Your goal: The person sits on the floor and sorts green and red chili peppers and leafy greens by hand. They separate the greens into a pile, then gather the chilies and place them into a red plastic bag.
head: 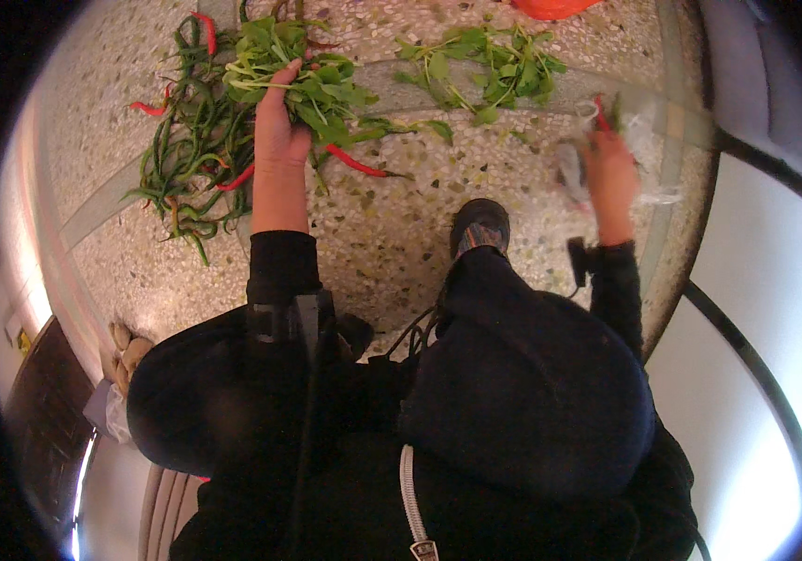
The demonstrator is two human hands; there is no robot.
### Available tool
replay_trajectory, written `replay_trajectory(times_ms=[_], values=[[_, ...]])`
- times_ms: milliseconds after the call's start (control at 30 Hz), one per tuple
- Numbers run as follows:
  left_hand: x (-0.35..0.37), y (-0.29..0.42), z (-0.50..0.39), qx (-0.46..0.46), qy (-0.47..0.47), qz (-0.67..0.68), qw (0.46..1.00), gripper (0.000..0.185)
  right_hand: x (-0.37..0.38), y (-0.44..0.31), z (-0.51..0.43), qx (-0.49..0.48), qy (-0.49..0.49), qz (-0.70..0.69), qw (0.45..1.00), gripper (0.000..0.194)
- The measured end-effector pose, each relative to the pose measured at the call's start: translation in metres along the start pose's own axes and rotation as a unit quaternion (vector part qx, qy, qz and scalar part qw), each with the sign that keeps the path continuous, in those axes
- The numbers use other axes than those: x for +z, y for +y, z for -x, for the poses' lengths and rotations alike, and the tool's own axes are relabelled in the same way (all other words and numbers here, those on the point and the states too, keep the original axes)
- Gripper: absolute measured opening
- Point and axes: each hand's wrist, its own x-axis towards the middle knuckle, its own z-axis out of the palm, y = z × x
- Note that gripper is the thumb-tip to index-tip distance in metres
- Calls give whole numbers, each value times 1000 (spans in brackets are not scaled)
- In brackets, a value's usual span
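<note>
My left hand (280, 137) grips a bunch of leafy greens (334, 91), held over the right edge of a heap of long green chili peppers (198, 140) with a few red ones among them. A single red chili pepper (359, 161) lies on the floor just right of my left wrist. Further right, my right hand (611, 175) is blurred, at a clear plastic bag (643, 133); a red chili pepper (602, 113) and something green show by its fingertips. Whether these are gripped or inside the bag, I cannot tell. More leafy greens (499, 66) lie between the hands, farther from me.
The speckled terrazzo floor (387, 245) has pale dividing strips. An orange-red plastic item (555, 7) sits at the top edge. My shoe (479, 221) is on the floor between my arms. Brown objects (131, 350) stand by my knee at the left.
</note>
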Motion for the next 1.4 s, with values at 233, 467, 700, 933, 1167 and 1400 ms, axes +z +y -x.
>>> replay_trajectory(times_ms=[233, 467, 700, 933, 1167, 1400], values=[[1, -2, 3, -12, -5, -33, 999, 27, 73, -51, -7, -56, -104, -104, 988, 25], [13, -21, 23, -60, -54, -195, 977, 40, 32, -96, -26, 75, -221, -562, 794, 17], [34, -39, 31, -7, -192, -212, 958, 45, -13, -199, -62, -142, -73, -486, 859, 22], [9, 1, 16, 14, -50, -84, 995, 28, 1, -204, -69, -171, -177, -583, 774, 26], [-16, 33, 10, 74, -30, 34, 996, 26, 93, -180, -33, -243, -180, -242, 922, 21], [-15, 28, 10, 72, 18, -6, 997, 28, 92, -174, -31, -175, -158, -406, 883, 15]])
